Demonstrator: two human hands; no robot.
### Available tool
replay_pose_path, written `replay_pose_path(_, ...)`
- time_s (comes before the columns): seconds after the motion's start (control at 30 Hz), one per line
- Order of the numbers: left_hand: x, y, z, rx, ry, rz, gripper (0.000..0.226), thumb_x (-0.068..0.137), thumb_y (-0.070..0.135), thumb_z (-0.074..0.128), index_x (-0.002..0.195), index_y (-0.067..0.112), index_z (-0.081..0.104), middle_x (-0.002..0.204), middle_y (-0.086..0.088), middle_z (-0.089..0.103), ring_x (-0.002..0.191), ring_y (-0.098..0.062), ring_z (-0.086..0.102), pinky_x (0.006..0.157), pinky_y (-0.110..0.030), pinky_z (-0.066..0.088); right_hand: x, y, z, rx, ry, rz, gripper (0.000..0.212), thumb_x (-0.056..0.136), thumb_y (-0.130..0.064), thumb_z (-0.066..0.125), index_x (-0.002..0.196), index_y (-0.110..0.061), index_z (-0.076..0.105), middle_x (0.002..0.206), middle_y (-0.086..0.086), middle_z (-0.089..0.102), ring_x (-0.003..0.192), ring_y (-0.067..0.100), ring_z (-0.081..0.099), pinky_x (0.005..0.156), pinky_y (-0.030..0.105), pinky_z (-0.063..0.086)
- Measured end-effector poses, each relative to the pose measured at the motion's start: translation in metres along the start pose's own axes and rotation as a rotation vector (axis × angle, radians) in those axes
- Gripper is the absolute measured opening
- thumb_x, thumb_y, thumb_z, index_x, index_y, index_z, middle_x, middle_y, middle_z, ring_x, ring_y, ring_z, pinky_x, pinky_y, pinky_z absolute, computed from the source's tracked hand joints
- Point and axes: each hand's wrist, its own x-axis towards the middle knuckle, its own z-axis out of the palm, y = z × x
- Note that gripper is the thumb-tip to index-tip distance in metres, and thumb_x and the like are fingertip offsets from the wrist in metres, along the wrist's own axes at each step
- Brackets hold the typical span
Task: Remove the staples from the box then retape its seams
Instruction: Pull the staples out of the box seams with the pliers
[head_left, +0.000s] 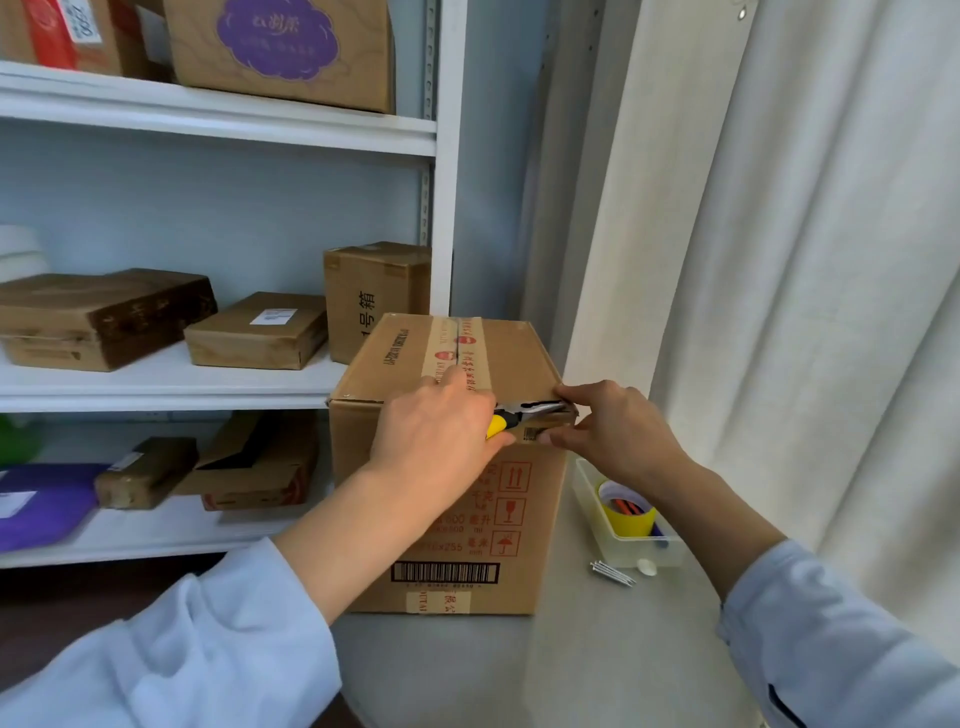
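A tall brown cardboard box stands on a grey table, its top seam covered with printed tape. My left hand grips yellow-handled pliers, whose dark jaws reach the box's near right top corner. My right hand pinches that same corner at the flap edge, fingers touching the jaw tips. A small staple shows at the near left top corner. Whatever the jaws hold is hidden.
A clear plastic bin with a yellow tape roll sits right of the box. Several loose nails lie in front of it. White shelves with parcels stand at left, a white curtain at right.
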Motion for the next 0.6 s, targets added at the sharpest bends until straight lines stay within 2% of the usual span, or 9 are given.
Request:
replay_pose_path(0.1, 0.0, -0.011, 0.003, -0.052, -0.016, 0.013, 0.051, 0.091, 0.06, 0.041, 0.129, 0.028, 0.052, 0.127, -0.001, 0.05, 0.107, -0.021, 0.057, 0.076, -0.034, 0.051, -0.003, -0.007, 0.001, -0.066, 0.038, 0.009, 0.049, 0.08, -0.046, 0.07, 0.124, -0.026, 0.061, 0.102, 0.002, 0.069, 0.094, 0.021, 0.063, 0.075, 0.031, 0.049)
replay_pose_path(0.2, -0.002, -0.015, 0.005, -0.116, -0.027, 0.005, 0.056, 0.089, 0.064, 0.039, 0.134, 0.032, 0.049, 0.133, 0.001, 0.047, 0.111, -0.02, 0.056, 0.077, -0.033, 0.051, -0.003, -0.011, -0.001, -0.092, 0.048, 0.026, 0.055, 0.077, -0.05, 0.072, 0.125, -0.026, 0.06, 0.103, 0.001, 0.07, 0.094, 0.02, 0.063, 0.073, 0.031, 0.049)
replay_pose_path(0.27, -0.004, -0.016, 0.005, -0.156, -0.048, -0.01, 0.057, 0.088, 0.065, 0.038, 0.136, 0.035, 0.046, 0.132, 0.003, 0.047, 0.111, -0.018, 0.056, 0.076, -0.031, 0.051, 0.0, -0.011, -0.009, -0.124, 0.005, 0.037, 0.07, 0.075, -0.055, 0.072, 0.135, -0.028, 0.049, 0.113, -0.001, 0.067, 0.105, 0.021, 0.06, 0.074, 0.031, 0.045)
replay_pose_path(0.37, -0.003, -0.018, -0.002, -0.105, -0.058, 0.005, 0.055, 0.089, 0.064, 0.039, 0.135, 0.036, 0.047, 0.126, 0.003, 0.048, 0.108, -0.017, 0.055, 0.071, -0.029, 0.047, 0.004, -0.008, -0.02, -0.049, -0.146, 0.009, 0.09, 0.077, -0.051, 0.071, 0.149, -0.029, 0.023, 0.141, 0.001, 0.05, 0.129, 0.024, 0.046, 0.095, 0.037, 0.042)
replay_pose_path(0.43, 0.004, -0.02, -0.009, -0.043, -0.055, 0.036, 0.054, 0.088, 0.064, 0.041, 0.132, 0.033, 0.05, 0.12, 0.002, 0.05, 0.105, -0.017, 0.053, 0.067, -0.027, 0.043, 0.006, -0.006, -0.018, 0.036, -0.228, -0.015, 0.085, 0.079, -0.048, 0.071, 0.148, -0.022, 0.03, 0.143, 0.002, 0.048, 0.131, 0.023, 0.045, 0.104, 0.038, 0.038)
replay_pose_path(0.5, 0.013, -0.022, -0.014, -0.006, -0.071, 0.068, 0.055, 0.087, 0.065, 0.043, 0.131, 0.032, 0.051, 0.118, 0.001, 0.051, 0.105, -0.017, 0.052, 0.068, -0.027, 0.04, 0.006, -0.004, -0.014, 0.073, -0.24, -0.014, 0.081, 0.078, -0.048, 0.071, 0.145, -0.018, 0.036, 0.139, 0.001, 0.054, 0.125, 0.021, 0.051, 0.101, 0.036, 0.04)
replay_pose_path(0.6, 0.019, -0.026, -0.016, -0.027, -0.145, 0.096, 0.054, 0.086, 0.067, 0.043, 0.129, 0.035, 0.052, 0.113, 0.003, 0.05, 0.101, -0.016, 0.049, 0.071, -0.028, 0.041, 0.004, -0.002, -0.009, 0.088, -0.222, -0.015, 0.084, 0.078, -0.051, 0.07, 0.147, -0.019, 0.034, 0.138, 0.001, 0.054, 0.122, 0.021, 0.054, 0.1, 0.038, 0.044)
